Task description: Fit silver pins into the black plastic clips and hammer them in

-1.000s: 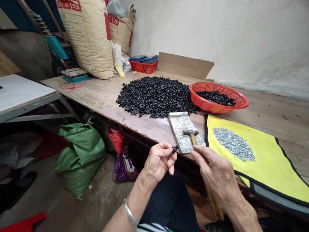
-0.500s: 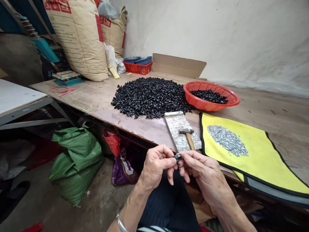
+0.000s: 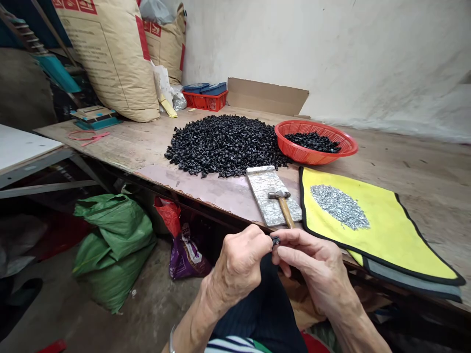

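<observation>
Between my two hands, just off the table's front edge, is a small black part (image 3: 275, 240), mostly covered by fingers. My left hand (image 3: 243, 257) is closed with its fingertips on the part's left side. My right hand (image 3: 311, 257) pinches it from the right between thumb and fingers. Beyond them a hammer (image 3: 284, 208) lies on a worn pale board (image 3: 263, 189). A large heap of black parts (image 3: 226, 147) is behind the board. To the right, small silvery metal pieces (image 3: 340, 207) are spread on a yellow cloth with black edging (image 3: 390, 230).
A red basket (image 3: 349, 145) holds more black parts. Large paper sacks (image 3: 110, 59) and a red crate with blue trays (image 3: 206, 101) stand at the back left. Below the table's edge are a green sack (image 3: 114, 250) and a purple bag (image 3: 187, 257).
My left hand has turned, so its back now faces up and its fingers are more curled. The black part is more hidden. The whole view has shifted slightly.
</observation>
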Motion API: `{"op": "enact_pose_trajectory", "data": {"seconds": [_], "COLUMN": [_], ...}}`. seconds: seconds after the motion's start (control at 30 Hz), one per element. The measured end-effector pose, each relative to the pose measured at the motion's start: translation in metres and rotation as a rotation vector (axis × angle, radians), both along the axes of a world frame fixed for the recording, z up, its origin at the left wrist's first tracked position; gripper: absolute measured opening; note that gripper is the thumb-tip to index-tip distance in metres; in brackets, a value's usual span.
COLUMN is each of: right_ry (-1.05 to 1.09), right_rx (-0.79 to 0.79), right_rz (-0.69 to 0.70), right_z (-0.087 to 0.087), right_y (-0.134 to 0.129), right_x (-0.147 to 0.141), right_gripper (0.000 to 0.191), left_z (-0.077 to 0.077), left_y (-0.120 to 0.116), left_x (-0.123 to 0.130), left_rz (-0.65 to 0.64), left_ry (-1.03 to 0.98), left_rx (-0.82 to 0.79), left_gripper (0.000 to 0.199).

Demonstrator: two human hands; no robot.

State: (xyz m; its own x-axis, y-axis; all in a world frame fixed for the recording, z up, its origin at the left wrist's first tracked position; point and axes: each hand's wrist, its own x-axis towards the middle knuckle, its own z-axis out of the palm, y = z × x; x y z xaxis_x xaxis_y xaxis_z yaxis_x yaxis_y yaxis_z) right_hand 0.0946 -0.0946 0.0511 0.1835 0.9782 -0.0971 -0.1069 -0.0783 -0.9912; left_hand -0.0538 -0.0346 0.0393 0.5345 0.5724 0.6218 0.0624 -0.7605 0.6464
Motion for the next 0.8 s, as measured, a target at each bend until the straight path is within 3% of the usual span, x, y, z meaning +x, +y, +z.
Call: {"op": "enact_pose_trajectory", "data": {"seconds": [0.23, 0.43, 0.57, 0.7, 0.8], "right_ry": [-0.141, -0.277, -0.498, -0.573, -0.569], "right_rx": [0.051, 0.108, 0.130, -0.037, -0.155], "right_rz": [-0.098, -0.067, 0.082, 0.086, 0.092], "right_z": [0.009, 0.008, 0.013, 0.016, 0.014], "right_y": [-0.004, -0.007, -0.011, -0.017, -0.018], "right_x": [-0.004, -0.003, 0.000, 0.005, 0.007], "right_gripper": [0.018, 0.020, 0.018, 0.014, 0.007], "left_z": [0.003, 0.008, 0.008, 0.004, 0.000], "left_y": [-0.005, -0.007, -0.004, -0.001, -0.004], "left_x": [-0.002, -0.002, -0.002, -0.005, -0.008], "left_rz": [0.045, 0.038, -0.066, -0.172, -0.180], "left_ry": [0.077, 0.068, 0.043, 0.078, 0.098], "left_rx": [0.133, 0.177, 0.028, -0.141, -0.359], "left_gripper": [0.024, 0.020, 0.021, 0.017, 0.015]}}
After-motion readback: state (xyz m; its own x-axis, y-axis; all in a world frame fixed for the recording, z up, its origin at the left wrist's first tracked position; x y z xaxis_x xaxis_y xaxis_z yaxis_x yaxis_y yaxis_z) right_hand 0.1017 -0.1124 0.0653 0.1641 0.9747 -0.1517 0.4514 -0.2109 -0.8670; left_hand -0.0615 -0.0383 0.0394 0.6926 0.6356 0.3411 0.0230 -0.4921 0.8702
